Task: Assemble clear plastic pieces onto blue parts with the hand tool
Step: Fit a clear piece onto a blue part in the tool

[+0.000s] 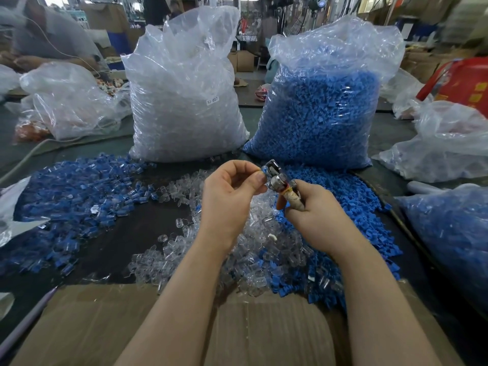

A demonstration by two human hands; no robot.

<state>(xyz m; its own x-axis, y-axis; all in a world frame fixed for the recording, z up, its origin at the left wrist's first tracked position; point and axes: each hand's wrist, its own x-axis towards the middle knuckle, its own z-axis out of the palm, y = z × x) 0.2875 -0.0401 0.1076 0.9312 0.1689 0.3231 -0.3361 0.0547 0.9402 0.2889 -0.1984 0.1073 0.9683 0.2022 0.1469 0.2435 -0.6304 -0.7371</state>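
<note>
My right hand [315, 211] grips the taped handles of a metal hand tool [278, 179], held above the table with its jaws pointing up and left. My left hand [232, 188] pinches a small blue-and-clear piece [264, 169] at the tool's jaws. Under both hands lies a pile of loose clear plastic pieces [253, 249]. Loose blue parts [351, 207] are heaped to the right of it. At the left spreads a pile of blue parts fitted with clear pieces [79, 196].
Two tall plastic bags stand behind: clear pieces [184, 101] on the left, blue parts [324, 107] on the right. More bags lie at both sides. A flattened cardboard sheet [111, 326] covers the near edge. Another person sits at the far left.
</note>
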